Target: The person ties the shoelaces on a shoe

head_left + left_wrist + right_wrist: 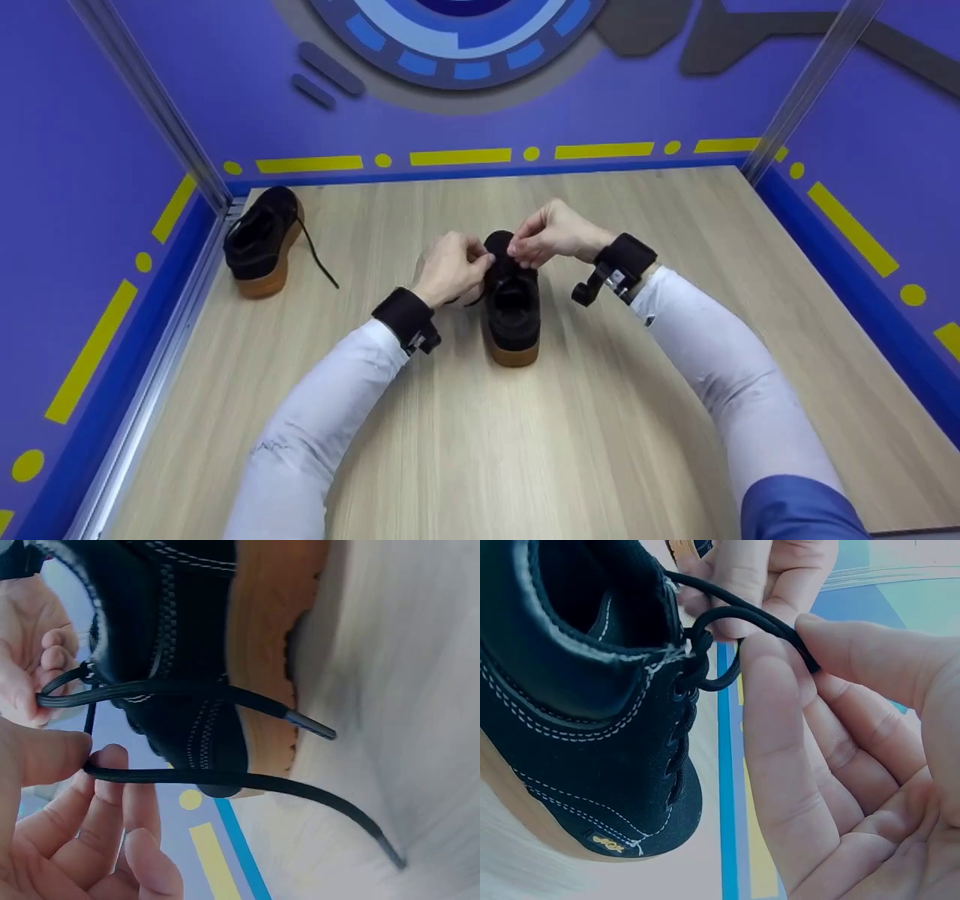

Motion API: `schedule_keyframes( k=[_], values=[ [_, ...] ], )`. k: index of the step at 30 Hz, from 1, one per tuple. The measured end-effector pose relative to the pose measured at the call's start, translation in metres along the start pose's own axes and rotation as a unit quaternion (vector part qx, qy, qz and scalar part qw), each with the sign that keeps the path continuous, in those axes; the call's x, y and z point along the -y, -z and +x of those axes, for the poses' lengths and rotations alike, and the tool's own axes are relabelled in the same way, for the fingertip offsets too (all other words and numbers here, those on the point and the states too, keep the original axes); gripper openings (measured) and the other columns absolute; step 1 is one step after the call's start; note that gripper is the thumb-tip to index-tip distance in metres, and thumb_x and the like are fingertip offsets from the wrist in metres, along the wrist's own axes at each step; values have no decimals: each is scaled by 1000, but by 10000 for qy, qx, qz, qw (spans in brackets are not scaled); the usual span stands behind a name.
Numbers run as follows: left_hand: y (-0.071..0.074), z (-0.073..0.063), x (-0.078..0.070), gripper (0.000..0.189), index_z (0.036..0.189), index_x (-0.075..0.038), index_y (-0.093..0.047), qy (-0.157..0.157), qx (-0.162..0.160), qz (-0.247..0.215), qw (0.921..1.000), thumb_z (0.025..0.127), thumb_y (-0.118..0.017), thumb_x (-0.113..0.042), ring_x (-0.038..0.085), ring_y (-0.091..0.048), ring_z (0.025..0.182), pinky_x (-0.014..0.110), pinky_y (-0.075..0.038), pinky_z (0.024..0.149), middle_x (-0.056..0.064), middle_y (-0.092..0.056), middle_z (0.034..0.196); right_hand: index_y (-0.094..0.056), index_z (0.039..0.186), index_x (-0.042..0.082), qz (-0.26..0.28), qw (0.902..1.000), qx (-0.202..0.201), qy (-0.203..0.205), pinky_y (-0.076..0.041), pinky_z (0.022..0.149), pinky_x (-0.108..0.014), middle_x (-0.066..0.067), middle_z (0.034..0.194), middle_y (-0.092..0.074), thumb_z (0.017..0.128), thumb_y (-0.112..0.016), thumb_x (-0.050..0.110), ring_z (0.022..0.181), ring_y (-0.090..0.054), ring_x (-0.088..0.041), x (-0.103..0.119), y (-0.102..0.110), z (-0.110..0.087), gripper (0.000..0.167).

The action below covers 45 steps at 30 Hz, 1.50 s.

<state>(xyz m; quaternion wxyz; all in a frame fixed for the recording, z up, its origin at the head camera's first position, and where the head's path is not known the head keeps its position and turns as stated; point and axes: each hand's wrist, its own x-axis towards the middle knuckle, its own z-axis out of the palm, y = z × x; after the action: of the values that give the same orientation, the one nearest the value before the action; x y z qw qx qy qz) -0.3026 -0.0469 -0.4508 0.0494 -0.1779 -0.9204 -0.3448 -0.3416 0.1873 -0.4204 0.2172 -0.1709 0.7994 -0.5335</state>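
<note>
A black shoe [513, 337] with a tan sole stands upright on the table, toe pointing away from me. My left hand [452, 268], at its left side, pinches a black shoelace [187, 775] between thumb and index finger. From that pinch one lace end hangs down past the shoe's side, and a second tipped end [311, 724] lies across the upper. On the other side my right hand [862, 742] pinches a doubled lace loop [739, 611] between thumb and fingertips, above the laced front. A crossing or knot of lace [697, 664] sits at the top eyelets.
A second black shoe [259, 244] with a tan sole is at the table's far left corner, its loose lace [319, 259] trailing to the right. Blue-purple panels [420, 135] with yellow marks border the wooden table [480, 450] at the back and sides.
</note>
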Motion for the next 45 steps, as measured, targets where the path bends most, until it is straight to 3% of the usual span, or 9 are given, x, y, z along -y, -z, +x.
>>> schedule_keyframes(
  k=[8, 18, 22, 25, 31, 36, 39, 45],
  values=[
    [6, 3, -5, 24, 90, -7, -81, -114, -17, -486, 9988, 95, -73, -28, 11, -60, 67, 23, -44, 59, 3, -75, 79, -79, 104, -6, 4, 10000, 45, -39, -63, 63, -28, -6, 76, -78, 92, -81, 8, 65, -75, -15, 2, -1, -1, 18],
    [15, 3, -14, 24, 83, -10, -83, -86, 71, -905, 9958, 94, -75, -30, 9, -55, 62, 22, -40, 55, -5, -68, 68, -80, 104, -4, -64, 10000, 41, -62, -63, 63, -29, -6, 77, -79, 92, -80, 8, 66, -75, -15, 0, -1, 0, 16],
    [16, 2, -20, 23, 83, -9, -84, 83, 198, -1360, 9905, 93, -76, -28, 7, -55, 61, 21, -40, 54, -9, -66, 66, -81, 103, -3, -87, 9999, 44, -41, -63, 62, -28, -6, 77, -79, 93, -80, 7, 66, -75, -15, -1, -2, 0, 15],
    [18, 0, -25, 24, 86, -5, -83, 339, 345, -1814, 9822, 94, -75, -27, 6, -53, 58, 20, -40, 52, -9, -64, 63, -81, 104, -4, -78, 10000, 51, -10, -63, 62, -28, -6, 78, -79, 93, -79, 7, 66, -75, -15, -1, -1, 0, 15],
    [19, -3, -29, 29, 90, 5, -78, 853, 754, -2785, 9537, 95, -73, -23, 6, -51, 51, 19, -43, 47, -4, -61, 60, -80, 105, -5, 2, 10000, 66, -2, -63, 63, -28, -7, 79, -80, 94, -78, 6, 66, -75, -15, -1, 0, -1, 15],
    [19, -4, -30, 28, 90, 4, -77, 1289, 1057, -3369, 9266, 95, -72, -23, 6, -56, 53, 22, -53, 50, -4, -62, 61, -80, 104, -4, 45, 10000, 56, -30, -63, 64, -28, -7, 80, -80, 94, -78, 6, 67, -76, -15, -1, 0, -1, 15],
    [20, -3, -30, 24, 95, 1, -77, 1491, 1275, -3819, 9031, 95, -72, -22, 7, -62, 57, 25, -59, 55, -3, -66, 65, -80, 104, -3, 79, 9999, 55, -54, -64, 64, -28, -8, 81, -80, 95, -76, 4, 68, -76, -15, -2, 0, -2, 13],
    [19, -2, -29, 20, 101, 2, -75, 1756, 1626, -4773, 8455, 97, -73, -17, 10, -68, 61, 27, -62, 62, 0, -70, 69, -80, 104, -2, 132, 9998, 66, -102, -64, 64, -29, -7, 81, -80, 96, -74, 3, 69, -76, -15, -2, 0, -2, 11]
  ],
)
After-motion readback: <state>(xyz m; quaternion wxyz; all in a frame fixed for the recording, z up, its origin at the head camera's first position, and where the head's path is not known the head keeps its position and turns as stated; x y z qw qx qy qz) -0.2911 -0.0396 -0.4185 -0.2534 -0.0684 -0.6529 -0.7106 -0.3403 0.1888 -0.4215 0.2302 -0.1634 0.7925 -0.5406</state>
